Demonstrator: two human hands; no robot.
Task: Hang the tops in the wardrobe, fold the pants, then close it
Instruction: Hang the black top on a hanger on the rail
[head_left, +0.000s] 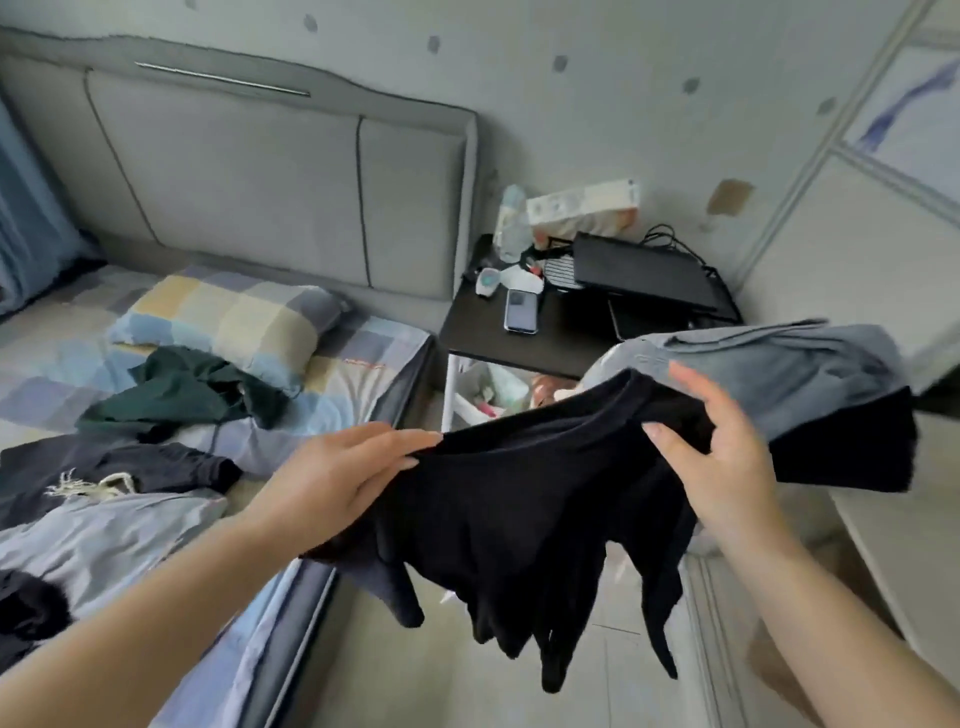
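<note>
left hand (343, 467) pinches black top (498, 509) at its left edge | right hand (722, 457) fingers spread, gripping the right part | top hangs mid-air, near right of bed (363, 358) | grey garment (769, 374) behind

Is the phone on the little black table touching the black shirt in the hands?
Apart. In the head view the phone lies flat on the table, with bare tabletop showing between it and the black shirt lower down.

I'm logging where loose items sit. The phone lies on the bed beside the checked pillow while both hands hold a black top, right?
Not quite. The head view shows the phone on the dark bedside table, not the bed. The rest holds.
</note>
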